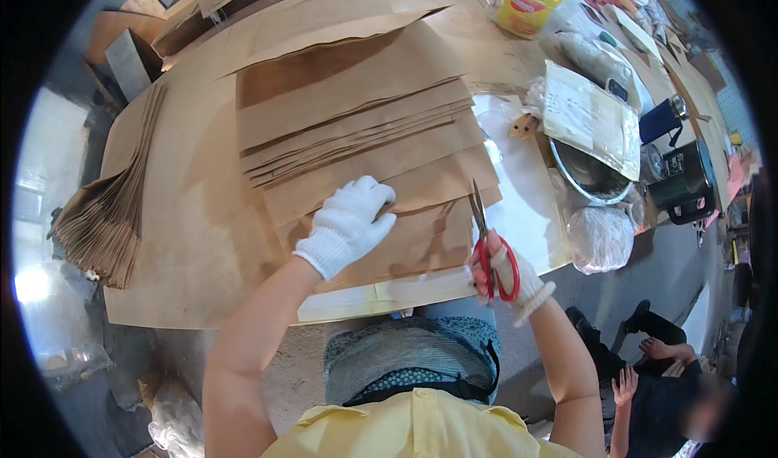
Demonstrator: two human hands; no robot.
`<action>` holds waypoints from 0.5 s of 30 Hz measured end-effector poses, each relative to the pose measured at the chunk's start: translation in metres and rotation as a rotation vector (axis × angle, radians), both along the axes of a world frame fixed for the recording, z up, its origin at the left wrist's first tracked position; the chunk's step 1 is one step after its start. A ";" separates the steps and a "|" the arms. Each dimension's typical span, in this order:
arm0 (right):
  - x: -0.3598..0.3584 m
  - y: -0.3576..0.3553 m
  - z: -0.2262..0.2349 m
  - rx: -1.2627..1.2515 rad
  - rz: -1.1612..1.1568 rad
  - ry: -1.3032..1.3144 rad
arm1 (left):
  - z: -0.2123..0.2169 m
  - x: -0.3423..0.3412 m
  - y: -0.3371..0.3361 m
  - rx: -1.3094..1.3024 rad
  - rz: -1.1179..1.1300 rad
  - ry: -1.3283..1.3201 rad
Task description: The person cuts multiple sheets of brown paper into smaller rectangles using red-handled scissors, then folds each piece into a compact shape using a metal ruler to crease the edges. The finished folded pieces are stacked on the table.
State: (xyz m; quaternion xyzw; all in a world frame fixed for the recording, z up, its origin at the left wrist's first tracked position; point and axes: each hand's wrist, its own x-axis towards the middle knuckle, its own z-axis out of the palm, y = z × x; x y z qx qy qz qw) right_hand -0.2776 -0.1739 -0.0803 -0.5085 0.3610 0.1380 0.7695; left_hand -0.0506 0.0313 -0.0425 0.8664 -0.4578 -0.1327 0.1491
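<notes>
My left hand (348, 219), in a white knit glove, rests on the near part of a spread of brown paper sheets (356, 102). Its fingers are bent and no object shows in them. The sheets overlap in steps, with their edges running across the table in front of me. At the right side of the spread, my right hand (506, 272) wears a glove that leaves the fingertips bare. It holds red-handled scissors (496, 255), whose blades point away from me beside the paper's right edge.
A fanned stack of folded brown paper (113, 199) hangs over the table's left edge. On the right are a metal bowl (596, 178) under a pale flat packet (592, 118), a dark mug (687, 184), a blue bottle (663, 119) and a yellow package (525, 6). Another person (664, 377) sits at lower right.
</notes>
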 end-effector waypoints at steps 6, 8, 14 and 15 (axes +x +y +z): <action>0.000 0.022 -0.020 0.159 -0.137 -0.093 | -0.002 0.023 0.007 -0.050 -0.091 0.242; 0.002 0.061 -0.010 0.241 -0.057 -0.075 | 0.000 0.040 0.004 -0.020 -0.120 0.391; 0.036 0.178 -0.015 0.038 0.539 -0.205 | 0.033 0.046 -0.003 0.100 -0.041 0.694; 0.046 0.185 -0.011 0.068 0.495 -0.157 | 0.035 0.045 -0.004 0.108 -0.057 0.652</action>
